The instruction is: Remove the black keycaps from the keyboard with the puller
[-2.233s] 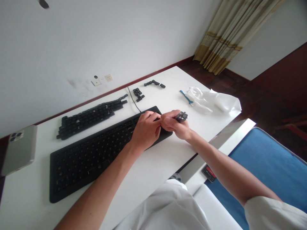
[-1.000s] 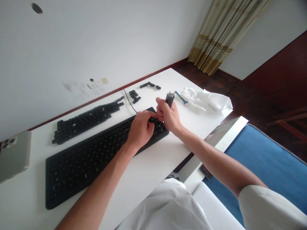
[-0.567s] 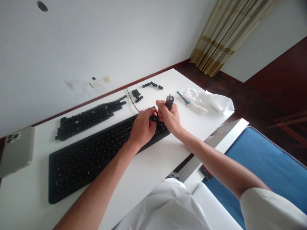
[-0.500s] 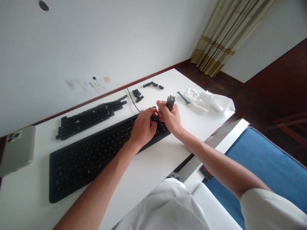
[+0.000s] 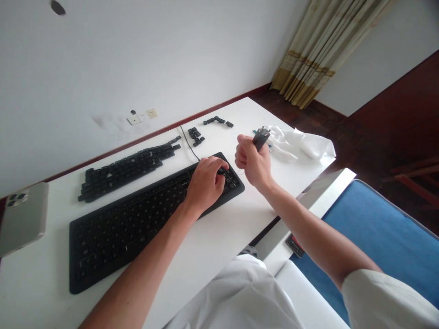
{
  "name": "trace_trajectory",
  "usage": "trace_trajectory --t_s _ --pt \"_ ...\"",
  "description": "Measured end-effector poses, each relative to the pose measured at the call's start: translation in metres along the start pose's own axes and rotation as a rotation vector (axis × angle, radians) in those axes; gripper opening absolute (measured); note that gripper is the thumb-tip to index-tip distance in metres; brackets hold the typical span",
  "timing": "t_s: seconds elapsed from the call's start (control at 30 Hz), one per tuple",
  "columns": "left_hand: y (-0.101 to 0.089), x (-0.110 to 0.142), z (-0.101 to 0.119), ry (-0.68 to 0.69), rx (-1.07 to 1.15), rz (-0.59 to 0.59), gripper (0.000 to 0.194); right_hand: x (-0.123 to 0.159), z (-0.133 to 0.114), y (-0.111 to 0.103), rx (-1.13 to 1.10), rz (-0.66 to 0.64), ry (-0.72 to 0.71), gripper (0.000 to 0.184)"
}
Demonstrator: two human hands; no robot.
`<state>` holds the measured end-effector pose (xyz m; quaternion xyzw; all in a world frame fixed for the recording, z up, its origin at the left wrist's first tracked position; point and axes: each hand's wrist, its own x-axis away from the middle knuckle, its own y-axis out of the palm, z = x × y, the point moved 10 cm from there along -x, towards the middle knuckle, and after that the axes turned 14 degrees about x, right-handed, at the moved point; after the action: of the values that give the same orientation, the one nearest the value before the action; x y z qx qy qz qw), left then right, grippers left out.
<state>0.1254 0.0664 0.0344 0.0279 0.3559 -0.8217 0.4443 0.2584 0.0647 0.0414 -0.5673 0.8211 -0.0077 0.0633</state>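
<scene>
A black keyboard (image 5: 137, 228) lies at a slant on the white table, with bare switches showing over much of it and keys at its right end. My left hand (image 5: 206, 180) rests on its right part, thumb and index finger apart, nothing seen in it. To the right of the keyboard, raised off the table, my right hand (image 5: 254, 160) is closed round a keycap puller (image 5: 262, 138); its dark handle sticks up from the fist and thin wires show below. Behind the keyboard lie a large block of black keycaps (image 5: 126, 170) and a small group of keycaps (image 5: 195, 136).
A short row of keycaps (image 5: 218, 120) lies farther back. A white plastic bag (image 5: 310, 145) is at the right, with a blue brush (image 5: 254, 131) mostly hidden behind my right hand. A phone (image 5: 25, 219) sits at the left edge. A cable (image 5: 188, 145) runs back from the keyboard.
My right hand has lifted the keycap puller off the keyboard's right end and moved it to the right. My left hand stays on the keyboard, its fingertips no longer beside the right hand.
</scene>
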Motion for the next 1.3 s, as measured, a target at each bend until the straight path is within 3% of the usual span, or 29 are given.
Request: trace_trajectory --t_s 0.2,0.3,0.5,0.73,1.0,1.13,1.3 --pt "0.001 0.000 0.003 -0.010 0.011 -0.016 0.038 -0.006 -0.011 -0.042 -0.065 0.054 -0.028 0.059" --pt "0.001 0.000 0.003 -0.013 0.010 -0.018 0.038 -0.012 -0.006 -0.051 -0.111 0.069 -0.004 0.059" --pt "0.000 0.000 0.001 -0.024 0.007 -0.004 0.038 -0.005 0.004 -0.035 -0.192 0.137 -0.012 0.064" --pt "0.001 -0.001 -0.001 -0.019 -0.005 -0.003 0.040 0.016 0.022 -0.012 -0.115 0.188 -0.002 0.054" --pt "0.002 0.000 0.000 0.009 -0.011 0.001 0.039 0.022 0.003 -0.009 0.121 0.221 -0.095 0.049" --pt "0.002 0.000 0.001 0.026 -0.023 -0.003 0.037 0.023 -0.007 -0.001 0.257 0.157 -0.142 0.050" --pt "0.003 0.000 -0.001 0.021 -0.017 -0.008 0.038 0.017 0.003 -0.003 0.216 0.139 -0.115 0.051"
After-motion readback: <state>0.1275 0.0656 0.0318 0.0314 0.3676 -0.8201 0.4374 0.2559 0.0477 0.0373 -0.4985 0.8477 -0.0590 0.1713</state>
